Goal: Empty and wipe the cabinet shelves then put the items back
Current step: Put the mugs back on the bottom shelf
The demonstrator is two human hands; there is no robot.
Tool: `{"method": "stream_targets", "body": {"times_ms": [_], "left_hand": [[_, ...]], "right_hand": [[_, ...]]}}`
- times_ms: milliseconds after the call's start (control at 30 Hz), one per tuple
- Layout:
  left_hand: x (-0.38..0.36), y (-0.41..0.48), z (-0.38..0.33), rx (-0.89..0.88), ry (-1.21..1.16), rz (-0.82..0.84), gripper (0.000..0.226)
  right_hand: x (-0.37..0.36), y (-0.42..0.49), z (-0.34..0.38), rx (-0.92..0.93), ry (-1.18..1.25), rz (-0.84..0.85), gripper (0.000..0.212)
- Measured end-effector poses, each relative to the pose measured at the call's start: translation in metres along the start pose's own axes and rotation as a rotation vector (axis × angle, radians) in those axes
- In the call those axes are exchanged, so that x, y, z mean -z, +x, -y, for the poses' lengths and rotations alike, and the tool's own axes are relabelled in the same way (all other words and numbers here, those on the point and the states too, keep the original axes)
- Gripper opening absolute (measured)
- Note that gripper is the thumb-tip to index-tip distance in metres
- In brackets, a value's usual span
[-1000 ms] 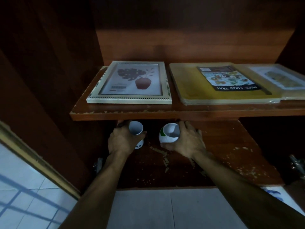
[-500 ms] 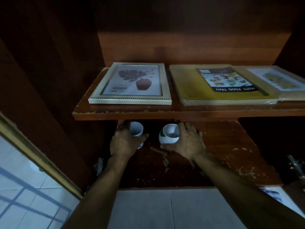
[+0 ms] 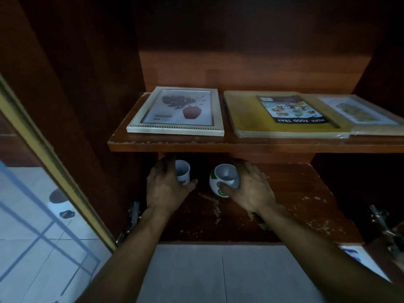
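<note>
Your forearms reach forward, left hand (image 3: pixel 165 190) wrapped round a small cup (image 3: pixel 182 170), right hand (image 3: pixel 251 189) gripping a round cup (image 3: pixel 225 177)

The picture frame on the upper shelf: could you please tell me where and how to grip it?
I would take the picture frame by its near rail, from the front: it lies flat, face up, that rail along the shelf's front edge, and the food tray crowds its right side. First free a hand: left hand grips a small cup, right hand a round cup.
</note>
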State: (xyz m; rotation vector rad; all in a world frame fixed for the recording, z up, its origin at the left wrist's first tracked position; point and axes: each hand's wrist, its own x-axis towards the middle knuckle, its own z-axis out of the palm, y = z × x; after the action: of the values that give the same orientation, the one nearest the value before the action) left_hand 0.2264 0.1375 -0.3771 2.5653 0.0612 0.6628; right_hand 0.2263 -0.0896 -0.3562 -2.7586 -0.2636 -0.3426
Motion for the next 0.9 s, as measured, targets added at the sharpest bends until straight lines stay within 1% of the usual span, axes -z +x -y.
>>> {"method": "stream_targets", "body": {"times_ms": [100, 200, 333, 433, 500, 633, 800, 900], "left_hand": [[0.004, -0.008, -0.007, -0.074, 0.079, -0.011, 0.086], [0.005, -0.018, -0.015, -0.126, 0.147, 0.018, 0.083], [0.006, -0.027, -0.023, -0.212, 0.277, 0.086, 0.088], [0.011, -0.033, -0.028, -0.254, 0.32, 0.134, 0.089], [0.015, -0.04, -0.033, -0.272, 0.33, 0.173, 0.088], [0.023, -0.051, -0.042, -0.28, 0.323, 0.201, 0.093], [0.034, -0.064, -0.045, -0.335, 0.295, 0.203, 0.089], [0.041, -0.074, -0.051, -0.323, 0.275, 0.206, 0.086]], "right_hand": [[0.006, -0.007, 0.007, 0.084, 0.071, -0.064, 0.089], [0.007, -0.015, 0.013, 0.153, 0.001, -0.104, 0.088], [0.009, -0.024, 0.014, 0.163, -0.114, -0.066, 0.089], [0.012, -0.03, 0.013, 0.162, -0.163, -0.022, 0.09], [0.013, -0.037, 0.014, 0.148, -0.191, 0.017, 0.094], [0.018, -0.051, 0.021, 0.156, -0.251, 0.027, 0.097], [0.029, -0.071, 0.033, 0.101, -0.231, 0.099, 0.094], [0.035, -0.087, 0.041, 0.076, -0.236, 0.098, 0.093]]}}
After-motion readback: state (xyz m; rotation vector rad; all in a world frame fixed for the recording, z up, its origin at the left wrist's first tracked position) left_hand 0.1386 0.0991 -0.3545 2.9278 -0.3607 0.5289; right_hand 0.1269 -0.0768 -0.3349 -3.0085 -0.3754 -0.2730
